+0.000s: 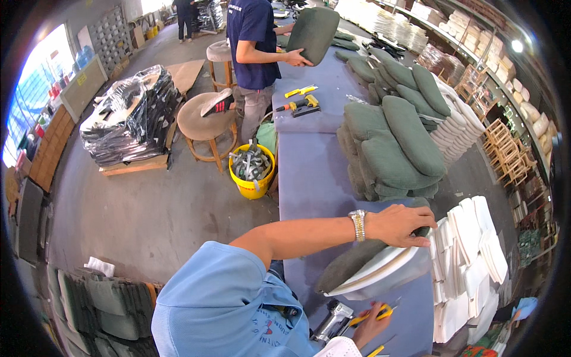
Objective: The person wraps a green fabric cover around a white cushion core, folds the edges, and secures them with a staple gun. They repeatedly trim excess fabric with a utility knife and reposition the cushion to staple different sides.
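My left hand point(399, 225), with a metal watch on its wrist, is closed over the upper edge of a green upholstered cushion point(351, 265). The cushion is tilted on the table, its pale underside and layered edge turned toward my right side. Below it, my right hand point(370, 326) is closed around a yellow-and-black hand tool point(385, 311) with a thin pointed tip; its exact kind is unclear. Beside that hand lies a silver staple gun point(334, 319). Another slim yellow tool point(376, 351) shows at the lower edge, partly cut off.
Green cushions point(395, 149) are piled farther along the blue-grey table point(309, 172). White pads point(467, 244) are stacked at right. A yellow bucket point(253, 189) of strips and a round stool point(205, 119) stand left. A co-worker point(254, 53) holds another cushion point(313, 35) beyond a yellow drill point(297, 104).
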### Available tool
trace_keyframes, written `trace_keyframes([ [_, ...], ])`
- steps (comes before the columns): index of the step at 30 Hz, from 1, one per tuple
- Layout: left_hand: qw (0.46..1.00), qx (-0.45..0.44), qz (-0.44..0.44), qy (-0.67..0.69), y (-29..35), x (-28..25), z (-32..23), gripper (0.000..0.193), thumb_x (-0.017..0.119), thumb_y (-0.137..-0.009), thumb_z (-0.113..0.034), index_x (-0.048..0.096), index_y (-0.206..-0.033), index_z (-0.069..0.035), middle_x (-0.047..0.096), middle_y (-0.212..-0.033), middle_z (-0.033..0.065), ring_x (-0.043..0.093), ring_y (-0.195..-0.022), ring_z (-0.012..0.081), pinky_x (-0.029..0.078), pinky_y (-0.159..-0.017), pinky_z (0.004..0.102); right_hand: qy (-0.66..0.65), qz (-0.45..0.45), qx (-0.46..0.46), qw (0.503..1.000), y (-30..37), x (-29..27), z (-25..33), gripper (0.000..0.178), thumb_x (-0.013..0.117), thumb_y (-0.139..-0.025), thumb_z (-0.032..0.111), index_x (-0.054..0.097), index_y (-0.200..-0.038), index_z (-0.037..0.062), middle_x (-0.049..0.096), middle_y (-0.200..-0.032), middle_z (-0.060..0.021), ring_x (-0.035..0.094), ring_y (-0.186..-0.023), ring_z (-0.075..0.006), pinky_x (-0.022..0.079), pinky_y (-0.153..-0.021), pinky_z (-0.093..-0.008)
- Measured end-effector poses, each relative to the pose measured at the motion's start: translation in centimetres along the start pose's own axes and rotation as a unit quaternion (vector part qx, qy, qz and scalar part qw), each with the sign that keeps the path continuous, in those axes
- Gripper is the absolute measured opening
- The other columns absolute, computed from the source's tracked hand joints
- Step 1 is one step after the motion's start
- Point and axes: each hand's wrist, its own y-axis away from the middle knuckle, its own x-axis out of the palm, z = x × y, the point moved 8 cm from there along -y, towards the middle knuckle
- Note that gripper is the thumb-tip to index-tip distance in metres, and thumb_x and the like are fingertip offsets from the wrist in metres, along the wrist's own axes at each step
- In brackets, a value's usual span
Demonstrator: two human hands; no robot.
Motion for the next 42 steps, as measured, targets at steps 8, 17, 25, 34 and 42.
trace_keyframes([
  [8, 0.998, -0.054, -0.039, -0.008, 0.8, -2.0, 2.0, 0.031, 0.071, -0.093, -0.035, 0.065, -0.112, -0.011, 0.061, -0.121, 0.0052, 0.068, -0.082, 0.0262, 0.055, -0.068, 0.0405, 0.132, -0.162, 0.085, 0.974, 8.6, -11.8, -6.5, 0.02, 0.068, -0.099, 0.019, 0.054, -0.103, 0.0047, 0.064, -0.081, -0.0087, 0.059, -0.065, -0.0173, 0.049, -0.057, -0.0319],
  [17, 0.95, 0.133, 0.071, 0.272, 1.7, 1.4, -2.3, 0.03, 0.068, -0.088, -0.014, 0.072, -0.117, -0.012, 0.067, -0.135, 0.0057, 0.062, -0.12, 0.0264, 0.05, -0.099, 0.0409, -0.024, -0.14, 0.001, 0.99, 2.8, -5.8, -2.8, 0.019, 0.067, -0.102, 0.021, 0.057, -0.102, 0.0044, 0.061, -0.075, -0.0069, 0.056, -0.054, -0.0133, 0.045, -0.048, -0.0283],
  [25, 0.992, 0.007, 0.033, 0.121, 2.8, 0.9, 0.3, 0.047, 0.067, -0.096, -0.024, 0.063, -0.142, -0.016, 0.068, -0.135, 0.0028, 0.062, -0.103, 0.0228, 0.05, -0.089, 0.0369, -0.044, -0.109, 0.016, 0.993, 5.4, -4.8, -6.6, 0.019, 0.069, -0.102, 0.019, 0.056, -0.104, 0.0043, 0.058, -0.068, -0.0066, 0.055, -0.046, -0.0144, 0.047, -0.043, -0.0279],
  [34, 0.976, -0.019, -0.156, 0.148, 7.0, -4.8, 2.6, 0.034, 0.069, -0.1, -0.022, 0.064, -0.129, -0.007, 0.073, -0.125, 0.0114, 0.071, -0.112, 0.0238, 0.054, -0.097, 0.0357, -0.015, -0.179, 0.021, 0.984, 10.2, -7.3, -7.2, 0.019, 0.068, -0.102, 0.019, 0.056, -0.103, 0.0042, 0.058, -0.068, -0.0064, 0.055, -0.046, -0.015, 0.044, -0.042, -0.0282],
  [42, 0.959, -0.129, -0.201, 0.151, 14.7, -10.0, 4.7, 0.038, 0.068, -0.102, -0.024, 0.062, -0.134, -0.005, 0.073, -0.128, 0.012, 0.068, -0.118, 0.0194, 0.052, -0.102, 0.0352, -0.026, -0.15, 0.046, 0.987, 10.1, -5.1, -5.2, 0.018, 0.068, -0.102, 0.018, 0.056, -0.102, 0.0044, 0.057, -0.07, -0.0056, 0.054, -0.048, -0.0127, 0.045, -0.044, -0.0271],
])
